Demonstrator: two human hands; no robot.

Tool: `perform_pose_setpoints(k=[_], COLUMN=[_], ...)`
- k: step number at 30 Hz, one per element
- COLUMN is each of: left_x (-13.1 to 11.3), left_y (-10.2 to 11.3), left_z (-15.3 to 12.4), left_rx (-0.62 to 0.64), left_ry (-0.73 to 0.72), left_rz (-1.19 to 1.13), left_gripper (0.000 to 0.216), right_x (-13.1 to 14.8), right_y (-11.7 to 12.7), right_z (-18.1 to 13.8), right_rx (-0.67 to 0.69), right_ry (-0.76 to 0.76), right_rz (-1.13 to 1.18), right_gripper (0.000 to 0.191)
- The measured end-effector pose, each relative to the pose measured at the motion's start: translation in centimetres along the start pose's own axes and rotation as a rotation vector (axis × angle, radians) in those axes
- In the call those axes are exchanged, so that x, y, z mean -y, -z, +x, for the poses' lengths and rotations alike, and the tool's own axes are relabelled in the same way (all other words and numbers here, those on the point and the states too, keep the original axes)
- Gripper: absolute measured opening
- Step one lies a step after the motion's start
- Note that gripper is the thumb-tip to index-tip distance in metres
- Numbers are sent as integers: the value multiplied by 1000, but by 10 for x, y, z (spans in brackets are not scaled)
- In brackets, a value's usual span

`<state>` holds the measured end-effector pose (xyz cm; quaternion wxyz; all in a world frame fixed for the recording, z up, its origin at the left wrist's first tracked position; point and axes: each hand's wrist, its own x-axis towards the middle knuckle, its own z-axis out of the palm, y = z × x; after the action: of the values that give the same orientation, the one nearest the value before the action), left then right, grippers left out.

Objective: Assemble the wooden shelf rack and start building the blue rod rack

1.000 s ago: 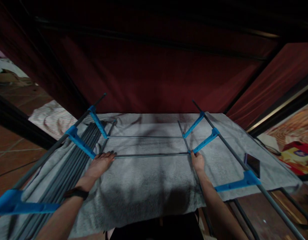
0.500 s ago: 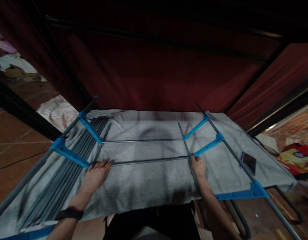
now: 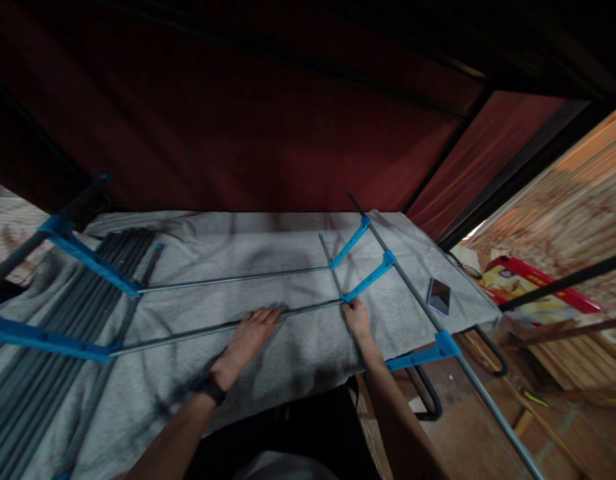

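A rack frame of grey metal tubes and blue plastic brackets lies across the grey cloth. My left hand (image 3: 253, 330) is closed over the near cross tube (image 3: 183, 338), left of its right-hand joint. At that joint, my right hand (image 3: 357, 316) grips the tube end by the blue bracket (image 3: 371, 280); its fingertips are partly hidden. The far cross tube (image 3: 233, 278) runs roughly parallel behind. On the right a long side tube (image 3: 419, 295) carries several brackets. Another blue bracket (image 3: 48, 339) joins the near tube's left end.
Several loose grey tubes (image 3: 73, 320) lie side by side at the left on the grey cloth (image 3: 283, 353). A phone (image 3: 439, 297) rests near the right side tube. Dark red fabric (image 3: 268, 147) hangs behind. A red and yellow box (image 3: 533, 293) stands at the right.
My left hand has moved right along the near cross tube, away from the left bracket joint. My right hand stays at the right joint. The view has turned to the right.
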<state>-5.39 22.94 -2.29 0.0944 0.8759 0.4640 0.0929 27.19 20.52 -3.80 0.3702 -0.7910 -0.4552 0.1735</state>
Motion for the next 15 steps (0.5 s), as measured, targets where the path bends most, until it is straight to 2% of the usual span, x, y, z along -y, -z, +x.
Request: perform_pose_setpoints(k=[3,6,11,15], left_x=[-8,-3,3,2], left_y=[-3,-3,-5,-2], left_z=[13,14,12,12], left_rx=[46,78,51,60], left_ry=[4,-21,-48,-35], left_rz=[-6,-11,-11,-22], left_gripper=[43,43,42,42], right_x=[2,5,10,8], right_y=[1,1,2,3], right_z=[-3,-5,-2,2], right_rx=[12,19,19,32], right_ry=[7,12,-10,0], right_rz=[-22,-92,-244,-259], right_gripper=[29,27,22,20])
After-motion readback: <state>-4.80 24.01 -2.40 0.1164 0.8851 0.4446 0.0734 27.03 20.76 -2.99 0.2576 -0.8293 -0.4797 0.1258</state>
